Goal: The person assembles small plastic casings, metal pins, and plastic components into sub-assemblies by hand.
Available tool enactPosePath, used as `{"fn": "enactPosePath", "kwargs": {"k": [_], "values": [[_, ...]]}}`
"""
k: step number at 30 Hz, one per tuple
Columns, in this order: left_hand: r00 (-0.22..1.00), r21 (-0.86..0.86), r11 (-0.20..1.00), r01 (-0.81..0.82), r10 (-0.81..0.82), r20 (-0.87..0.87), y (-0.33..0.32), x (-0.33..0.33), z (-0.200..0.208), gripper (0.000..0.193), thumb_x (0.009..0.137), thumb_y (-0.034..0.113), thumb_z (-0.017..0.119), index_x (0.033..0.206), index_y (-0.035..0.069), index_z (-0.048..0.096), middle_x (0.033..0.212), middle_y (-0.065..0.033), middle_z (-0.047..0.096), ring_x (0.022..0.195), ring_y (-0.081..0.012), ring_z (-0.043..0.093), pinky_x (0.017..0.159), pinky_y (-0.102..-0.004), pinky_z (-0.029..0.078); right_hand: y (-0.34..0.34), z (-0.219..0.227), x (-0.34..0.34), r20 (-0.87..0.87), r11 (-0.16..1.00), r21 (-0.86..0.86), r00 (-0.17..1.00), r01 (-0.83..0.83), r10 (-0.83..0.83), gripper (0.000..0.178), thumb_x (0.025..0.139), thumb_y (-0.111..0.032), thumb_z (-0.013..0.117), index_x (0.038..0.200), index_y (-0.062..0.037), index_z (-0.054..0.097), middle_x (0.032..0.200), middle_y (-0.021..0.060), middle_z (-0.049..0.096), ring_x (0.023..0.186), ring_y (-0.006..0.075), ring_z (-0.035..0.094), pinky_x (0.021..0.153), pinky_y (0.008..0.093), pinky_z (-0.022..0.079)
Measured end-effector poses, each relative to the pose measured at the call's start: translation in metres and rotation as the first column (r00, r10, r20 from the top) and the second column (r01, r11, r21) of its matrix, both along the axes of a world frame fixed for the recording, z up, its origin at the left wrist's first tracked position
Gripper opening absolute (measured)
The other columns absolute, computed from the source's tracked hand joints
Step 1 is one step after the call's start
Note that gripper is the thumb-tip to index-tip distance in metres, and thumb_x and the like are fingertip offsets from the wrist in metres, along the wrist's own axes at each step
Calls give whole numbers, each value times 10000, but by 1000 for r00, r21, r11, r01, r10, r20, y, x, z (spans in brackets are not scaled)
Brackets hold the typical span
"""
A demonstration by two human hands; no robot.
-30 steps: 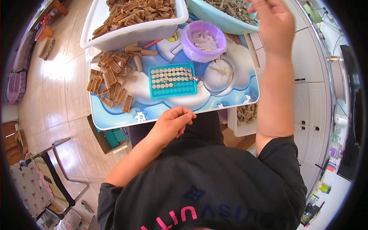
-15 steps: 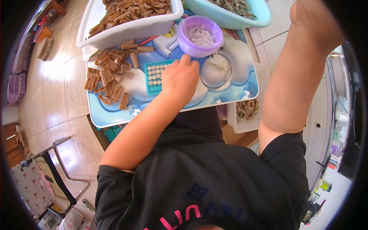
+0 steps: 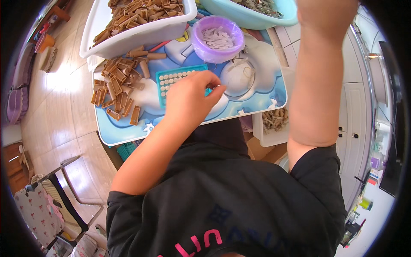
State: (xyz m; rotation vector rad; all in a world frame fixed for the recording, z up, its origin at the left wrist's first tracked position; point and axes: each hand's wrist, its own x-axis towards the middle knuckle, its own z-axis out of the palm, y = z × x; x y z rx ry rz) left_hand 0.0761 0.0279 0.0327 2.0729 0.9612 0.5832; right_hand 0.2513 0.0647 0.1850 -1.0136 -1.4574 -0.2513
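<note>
My left hand (image 3: 192, 92) hovers over the lower right part of a teal tray (image 3: 163, 103). Its thumb and index finger come together in a pinch; whatever lies between them is too small to make out. Rows of small round white pieces (image 3: 174, 76) fill the tray's visible part, and the hand hides the rest. Beyond the tray stands a purple bowl (image 3: 198, 50), lined with clear plastic, with flat whitish strips (image 3: 218, 38) inside. My right hand (image 3: 327, 15) is raised at the top edge, its fingers cut off by the picture.
Loose brown casings (image 3: 121, 81) lie left of the tray on the blue cloud-patterned table (image 3: 117, 133). A white tub (image 3: 145, 32) of brown casings and a light teal basin (image 3: 252, 17) of metallic pieces stand behind. Below the table's right side sits a white bin (image 3: 274, 139).
My left hand has drawn back from beside the purple bowl, toward me and slightly left. My raised right arm has swung left. The whole view has shifted a little.
</note>
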Motion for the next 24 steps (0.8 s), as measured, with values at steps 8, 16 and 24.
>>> {"fn": "enactPosePath", "kwargs": {"k": [8,16,24], "values": [[909,-465,883,61,143,392,-16,-68,9,154,866,145,659,891,-7,650,767,15,612,699,-56,522,626,-219,439,-10,-61,6,-257,934,-339,966,-109,20,141,893,-131,619,819,-11,612,682,-33,552,604,36,455,545,169,361],[792,-741,642,193,344,505,-21,-84,7,150,845,158,684,899,25,639,751,19,606,565,-8,426,485,-160,319,-22,-142,16,-88,724,-683,973,96,-212,196,814,-215,672,875,-30,681,705,60,654,615,135,573,599,260,452],[795,-825,527,203,403,453,-22,-78,-2,171,824,194,709,858,44,634,725,34,603,526,1,383,447,-157,275,-33,-162,8,-113,771,-634,980,57,-165,155,867,-129,596,953,-29,677,806,66,674,689,122,597,656,243,463]]}}
